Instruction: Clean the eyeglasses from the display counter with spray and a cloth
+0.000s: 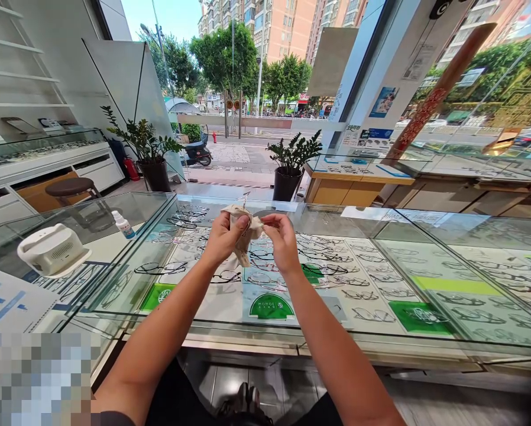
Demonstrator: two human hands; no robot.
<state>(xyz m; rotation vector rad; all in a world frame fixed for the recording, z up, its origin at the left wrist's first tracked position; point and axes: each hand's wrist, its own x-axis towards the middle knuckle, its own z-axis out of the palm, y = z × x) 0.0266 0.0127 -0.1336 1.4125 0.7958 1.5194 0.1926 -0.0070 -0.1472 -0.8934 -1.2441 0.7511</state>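
Both my hands are raised over a glass display counter (381, 349). My left hand (223, 236) is closed around a beige cleaning cloth (243, 236) bunched between the two hands. My right hand (283, 236) pinches the cloth's other side. A thin pair of glasses (244, 201) sticks up out of the cloth, mostly wrapped and hard to see. Under the glass lie several rows of eyeglass frames (327, 266) with green brand signs (272, 306).
A small spray bottle (124, 225) and a white device (52, 249) stand on the left counter. Potted plants (292, 163) stand by the shop window. A round stool (70, 188) is at the left, and more display cases (469, 171) at the right.
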